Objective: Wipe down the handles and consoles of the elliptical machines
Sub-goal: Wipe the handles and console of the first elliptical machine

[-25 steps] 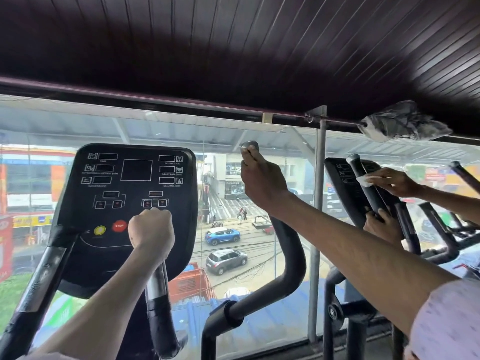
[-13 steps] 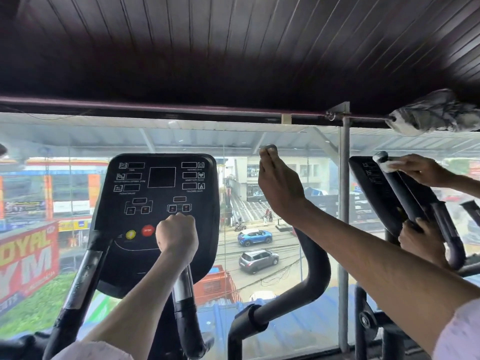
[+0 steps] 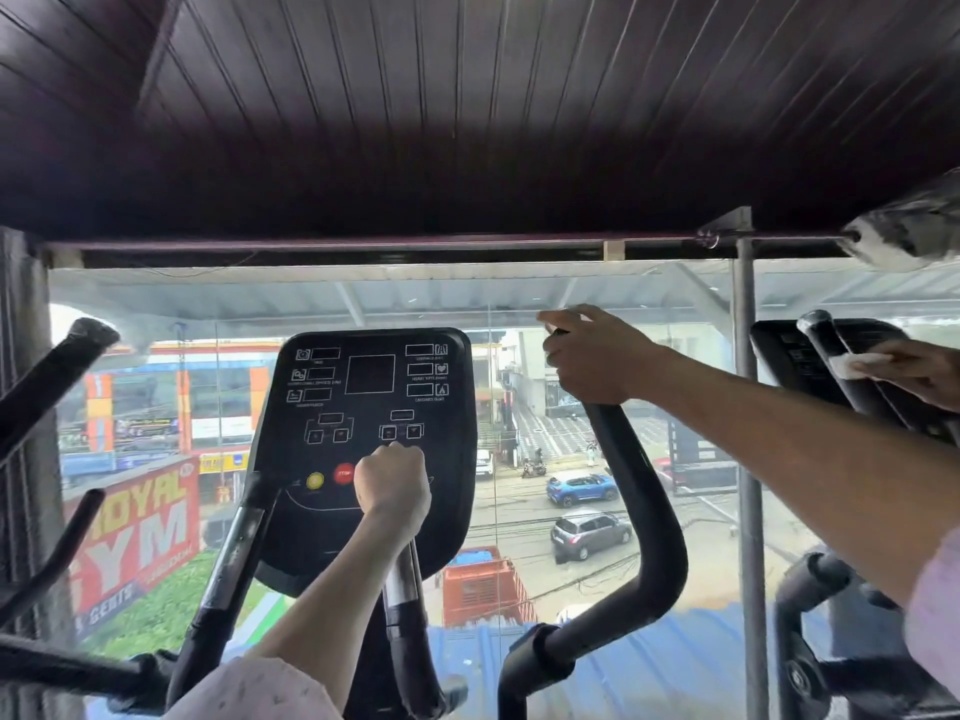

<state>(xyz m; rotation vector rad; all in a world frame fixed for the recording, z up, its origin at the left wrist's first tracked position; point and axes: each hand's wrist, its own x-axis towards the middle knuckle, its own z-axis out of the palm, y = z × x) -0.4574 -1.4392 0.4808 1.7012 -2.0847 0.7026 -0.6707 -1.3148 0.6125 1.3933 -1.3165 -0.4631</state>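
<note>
The left hand [image 3: 392, 488] is closed in a fist around the top of the short inner handle [image 3: 402, 589], which rises nearly upright just in front of the console [image 3: 371, 407]. The right hand [image 3: 592, 356] is wrapped around the upper end of the long swing handle [image 3: 654, 537], up and to the right of the console; that handle runs down from the hand and curves left toward its joint. No cloth shows in either hand, though one could be hidden inside a fist. The console lies between the two hands, its face touching-close behind the left fist, so the left hand looks nearer for wiping it. At the right edge another person's hand [image 3: 919, 371] presses a white cloth [image 3: 857, 363] to the next machine's handle.
</note>
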